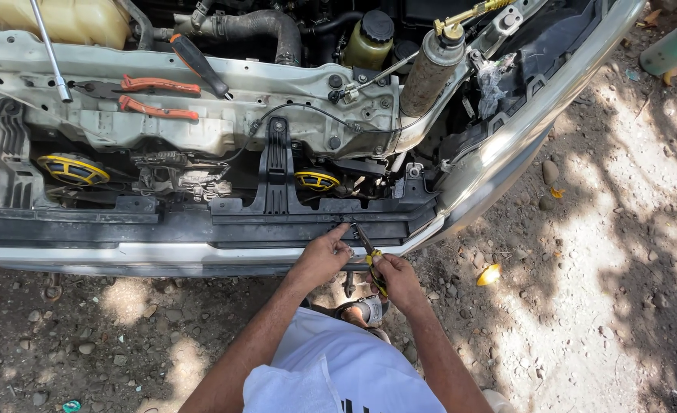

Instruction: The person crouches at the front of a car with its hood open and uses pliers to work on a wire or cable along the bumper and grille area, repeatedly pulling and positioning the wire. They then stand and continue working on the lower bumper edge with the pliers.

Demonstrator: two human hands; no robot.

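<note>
The car (506, 145) has its front open, and the black bar (201, 226) runs across it above the dirt. The left hand (321, 258) pinches a small spot on the bar's edge, and the right hand (399, 281) is wrapped around the pliers (370, 252), whose tip points at that same spot. The tip is very close to the fingers, so if the pliers slip they could nip them, or a tiny part could drop into the dirt.

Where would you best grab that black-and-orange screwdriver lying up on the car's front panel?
Probably by the thick handle of the screwdriver, at its upper-left end. It lies slanted on the pale metal panel, tip pointing down-right, so a hand could come from above and close across the handle. The orange-handled pliers lie just left, so staying clear of them looks wise.
</note>
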